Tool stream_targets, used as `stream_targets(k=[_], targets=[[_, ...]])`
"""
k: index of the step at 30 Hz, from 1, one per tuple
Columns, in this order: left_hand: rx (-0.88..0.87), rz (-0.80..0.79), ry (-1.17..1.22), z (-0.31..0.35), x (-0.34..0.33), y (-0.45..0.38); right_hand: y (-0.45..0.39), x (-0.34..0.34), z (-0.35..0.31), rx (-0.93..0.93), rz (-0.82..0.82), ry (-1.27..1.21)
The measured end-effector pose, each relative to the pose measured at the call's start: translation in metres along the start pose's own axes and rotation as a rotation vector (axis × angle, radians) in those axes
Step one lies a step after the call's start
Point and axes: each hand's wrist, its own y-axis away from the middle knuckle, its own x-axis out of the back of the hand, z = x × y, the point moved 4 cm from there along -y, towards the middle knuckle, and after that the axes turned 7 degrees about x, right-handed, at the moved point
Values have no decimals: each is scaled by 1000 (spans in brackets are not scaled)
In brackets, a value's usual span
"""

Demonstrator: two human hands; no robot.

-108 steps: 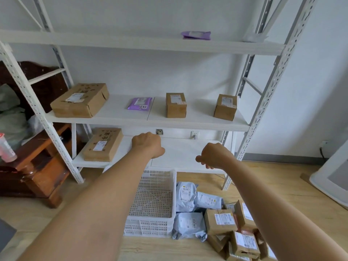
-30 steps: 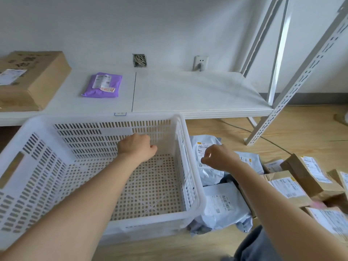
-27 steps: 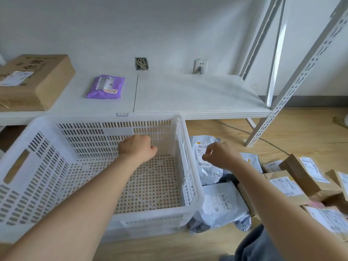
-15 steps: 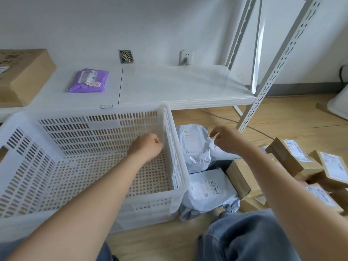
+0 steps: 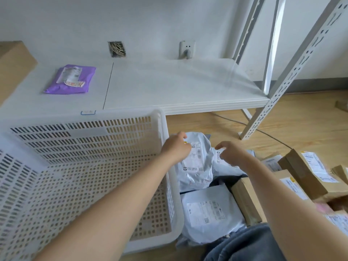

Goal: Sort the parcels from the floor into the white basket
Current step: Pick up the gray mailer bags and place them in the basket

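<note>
The left hand (image 5: 176, 147) reaches across the right rim of the white basket (image 5: 165, 132) and rests on the upper left part of a grey parcel bag (image 5: 195, 166); its fingers are curled on the bag's edge, though whether they actually pinch it cannot be told. The right hand (image 5: 230, 154) is just to the right, fingers curled, thumb and forefinger pinching the top of a second grey bag (image 5: 219, 162) that lies partly under the first. Both bags lie on the wooden floor (image 5: 293, 127) right beside the basket. Nearer, a third grey bag (image 5: 209, 211) lies flat against the basket's right wall. To the right sit several brown cardboard parcels (image 5: 308, 172) with white labels. Beyond the basket, the low white shelf (image 5: 169, 85) carries a purple bag (image 5: 71, 80) and, at the far left edge, part of a large cardboard box (image 5: 13, 65).
</note>
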Motion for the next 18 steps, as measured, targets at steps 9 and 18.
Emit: stream_targets(k=[9,18], targets=[[343,-61,151,0,-59,-56,-37,-29,45,-155,-78,-370],[518,-85,226,-34,-91,-98,-62,-78,71,-207,-154,-566]])
